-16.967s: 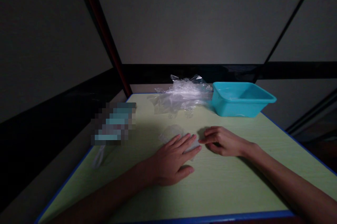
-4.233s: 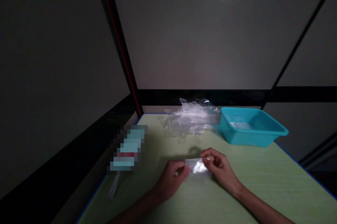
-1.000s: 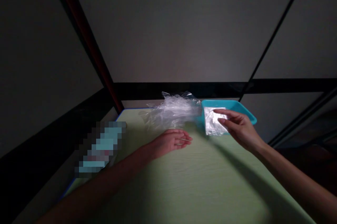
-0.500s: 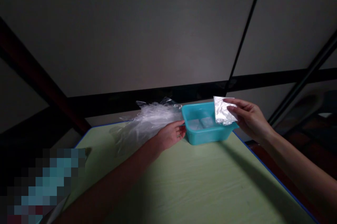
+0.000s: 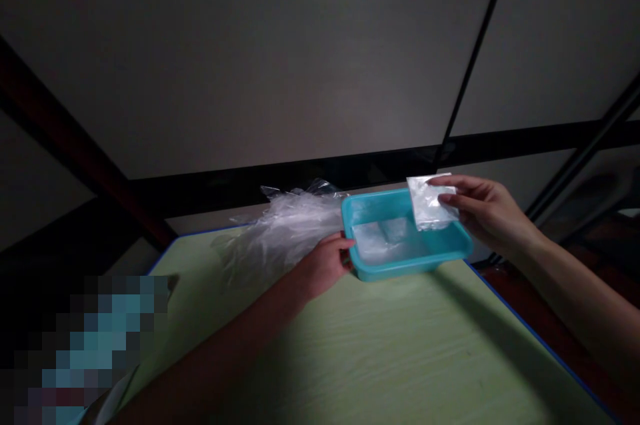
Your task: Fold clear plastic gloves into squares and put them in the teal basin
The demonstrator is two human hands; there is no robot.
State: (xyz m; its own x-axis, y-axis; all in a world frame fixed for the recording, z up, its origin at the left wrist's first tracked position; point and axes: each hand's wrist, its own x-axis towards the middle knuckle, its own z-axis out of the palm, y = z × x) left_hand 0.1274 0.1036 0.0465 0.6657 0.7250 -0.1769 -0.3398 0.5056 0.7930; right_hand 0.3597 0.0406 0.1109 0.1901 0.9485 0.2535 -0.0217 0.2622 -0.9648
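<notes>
My left hand [image 5: 327,264] grips the left end of a turquoise plastic basket [image 5: 400,268], thumb over the rim and fingers underneath or behind, partly hidden. The basket is tipped toward me, so its inside shows. Flat clear plastic pieces [image 5: 383,238] that look like folded bags lie on its bottom. Between the thumb and fingers of my right hand [image 5: 487,208] is a folded clear plastic bag [image 5: 430,204], a flat shiny square held above the basket's right part. Left of the basket spreads a loose heap of clear plastic bags [image 5: 290,225], close behind my left hand.
The pale green table [image 5: 350,345] has a blue edge. A light cabinet panel [image 5: 280,65] with dark strips rises right behind it. A blurred-out blue patch [image 5: 100,338] is at the lower left, beside the table.
The basket has tilted toward me, its near side lifted and more of its inside showing. My left thumb has come over its rim. My right hand has shifted slightly right with the folded bag.
</notes>
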